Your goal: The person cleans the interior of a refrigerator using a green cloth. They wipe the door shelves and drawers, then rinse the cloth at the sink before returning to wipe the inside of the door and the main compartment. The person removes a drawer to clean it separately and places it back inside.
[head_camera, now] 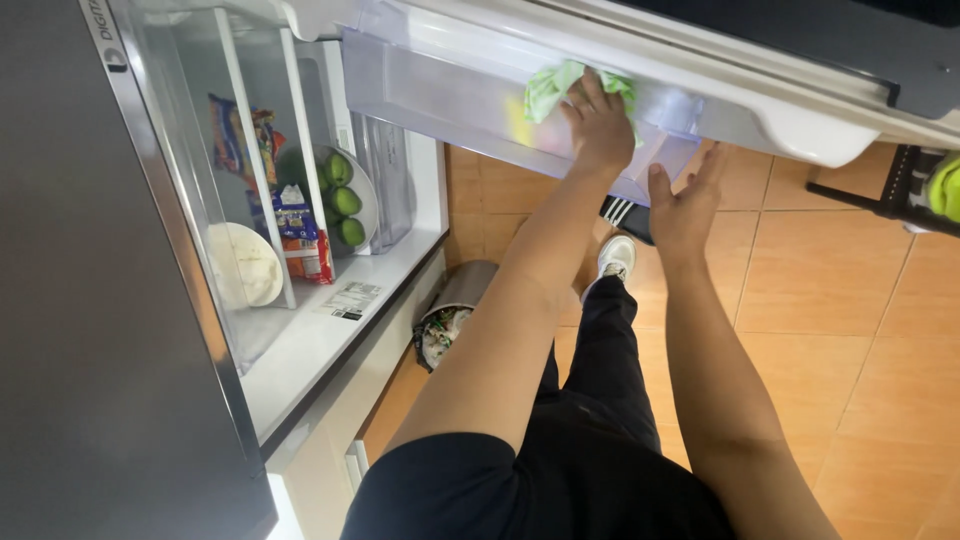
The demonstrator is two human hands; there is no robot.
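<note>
Our left hand [598, 125] presses the green cloth [552, 88] flat inside the clear door bin [440, 95]; right hand [683, 205] spread, bracing beneath. Hard rubbing could unseat it.

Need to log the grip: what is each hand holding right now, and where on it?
Left hand presses a green cloth flat under its palm inside the clear door bin. Right hand grips nothing, propping the bin's underside.

A home kitchen: open fridge [330, 200] with food, tiled floor [850, 300].
</note>
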